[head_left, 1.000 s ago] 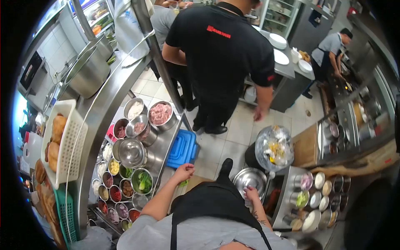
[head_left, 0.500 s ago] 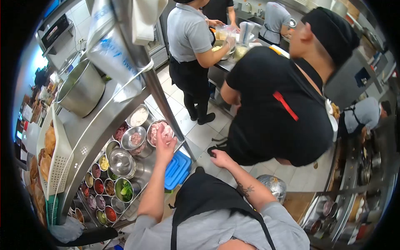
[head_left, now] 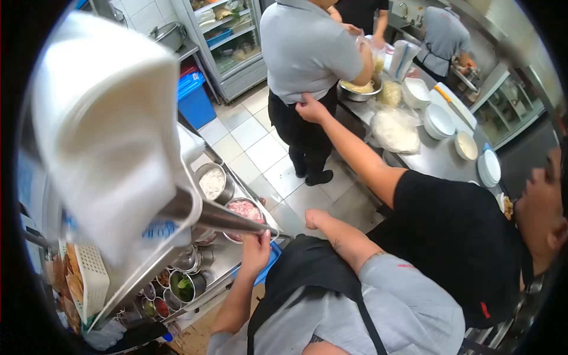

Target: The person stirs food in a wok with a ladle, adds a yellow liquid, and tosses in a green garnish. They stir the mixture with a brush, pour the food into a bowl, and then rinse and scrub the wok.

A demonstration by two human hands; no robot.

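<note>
My left hand (head_left: 255,253) is at the metal post (head_left: 228,220) on the corner of the prep counter, with its fingers raised and partly hidden by the post. Just past it sits a metal bowl of raw pink meat (head_left: 244,208). A metal container of white food (head_left: 212,182) stands behind that bowl. My right hand (head_left: 318,219) hangs over the floor in front of me, fingers curled in, with nothing visible in it. Below my left hand, part of a blue lid (head_left: 274,255) shows at the counter's edge.
A co-worker in black (head_left: 438,236) stands close on my right, one arm stretched to a grey-shirted person (head_left: 307,47). A steel table (head_left: 423,158) holds bowls and bags. White plastic containers (head_left: 106,118) loom at upper left. A glass-door fridge (head_left: 231,47) stands behind.
My view has swung and moved forward. My left hand has gone from over the meat bowl to the post. The co-worker in black has turned and reached out to the person in grey.
</note>
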